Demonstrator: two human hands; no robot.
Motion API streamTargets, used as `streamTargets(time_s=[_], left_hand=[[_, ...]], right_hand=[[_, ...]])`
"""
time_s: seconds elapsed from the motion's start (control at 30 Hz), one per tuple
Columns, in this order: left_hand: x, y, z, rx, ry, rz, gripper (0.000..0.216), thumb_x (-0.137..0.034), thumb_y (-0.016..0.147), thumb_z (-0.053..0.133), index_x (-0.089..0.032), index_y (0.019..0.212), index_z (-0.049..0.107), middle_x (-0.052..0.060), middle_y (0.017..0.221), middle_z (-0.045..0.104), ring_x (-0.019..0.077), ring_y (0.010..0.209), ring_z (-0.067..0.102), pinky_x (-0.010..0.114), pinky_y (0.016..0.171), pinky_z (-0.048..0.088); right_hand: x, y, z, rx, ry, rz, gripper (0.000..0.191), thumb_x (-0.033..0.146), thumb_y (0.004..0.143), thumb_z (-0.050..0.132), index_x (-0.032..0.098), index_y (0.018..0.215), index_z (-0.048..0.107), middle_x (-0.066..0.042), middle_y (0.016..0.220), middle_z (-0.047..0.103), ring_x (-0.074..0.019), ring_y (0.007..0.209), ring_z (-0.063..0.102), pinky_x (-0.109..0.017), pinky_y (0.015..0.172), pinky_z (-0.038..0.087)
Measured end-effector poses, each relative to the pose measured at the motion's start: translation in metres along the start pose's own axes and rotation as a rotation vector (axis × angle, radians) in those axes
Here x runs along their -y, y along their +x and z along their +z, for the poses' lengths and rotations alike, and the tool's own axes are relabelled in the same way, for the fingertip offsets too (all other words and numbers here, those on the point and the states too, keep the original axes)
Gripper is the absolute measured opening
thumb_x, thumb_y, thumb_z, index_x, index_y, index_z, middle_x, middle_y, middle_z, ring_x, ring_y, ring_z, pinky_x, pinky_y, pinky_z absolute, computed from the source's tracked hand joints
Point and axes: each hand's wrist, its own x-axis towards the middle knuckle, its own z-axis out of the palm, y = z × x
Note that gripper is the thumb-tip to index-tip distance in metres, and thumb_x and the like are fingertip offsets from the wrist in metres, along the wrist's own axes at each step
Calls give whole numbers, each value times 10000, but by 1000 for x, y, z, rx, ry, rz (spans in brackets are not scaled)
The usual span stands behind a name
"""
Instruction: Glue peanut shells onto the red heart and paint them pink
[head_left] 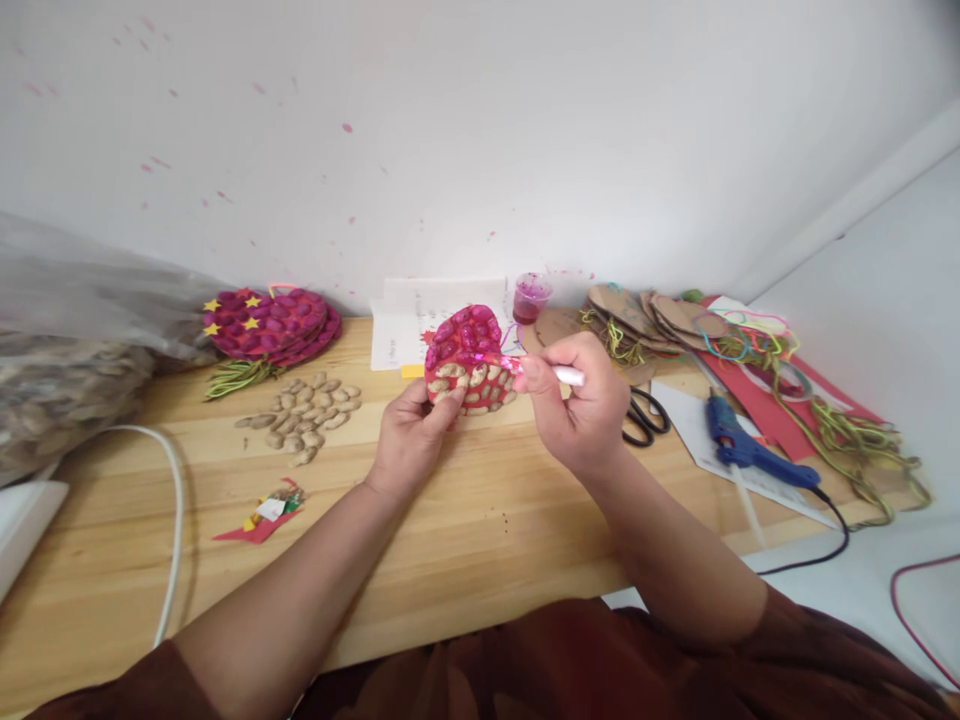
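Note:
My left hand [415, 428] grips the lower left edge of a red round disc covered with peanuts [463, 350], its thumb lying on the front. Magenta paint coats the peanuts on the upper part, while those along the bottom are still tan. In my right hand [581, 402] is a paintbrush [568, 375] with a white handle end and pink smears. Its tip touches the peanuts near the disc's middle. Behind the disc, a clear plastic cup [531, 298] holds magenta paint.
Loose peanuts [309, 410] lie left of my hands, near finished magenta discs [274, 325] with yellow stars. At the right are black scissors [646, 417], a blue glue gun [757, 455], cardboard discs [637, 315] and green cord [847, 440]. A white cable [176, 500] crosses the table's left side.

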Motion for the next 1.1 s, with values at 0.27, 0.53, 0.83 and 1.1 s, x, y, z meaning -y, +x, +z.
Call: streamTargets(time_s=[0.27,0.53,0.83,1.1], left_hand=[[3,1,-1,8,2,-11,280,-390,844,787,-185,718,643,-25,628,573,115,602,468,245,599,377],[3,1,-1,12,-15,-11,260,-377,840,795,-182,736,658,-23,663,593,111,610,471,237,603,390],[3,0,-1,23,2,-1,276,-393,851,789,-181,738,653,-27,639,585,110,601,470,234,599,383],[2,0,-1,9,4,-8,282,-387,841,791,-185,714,640,-27,624,577,112,593,472,236,600,383]], right_hand=[[-3,1,0,10,-63,-16,149,257,986,649,235,859,574,30,739,669,-113,634,646,-268,600,488],[-3,1,1,31,-30,-16,138,256,988,651,233,869,586,24,758,691,-119,662,672,-267,622,508],[-2,1,0,15,-2,-9,125,262,988,660,225,887,596,25,760,694,-106,664,677,-250,628,513],[-2,2,0,11,-11,11,136,256,989,650,236,871,585,31,732,694,-111,621,652,-266,589,496]])
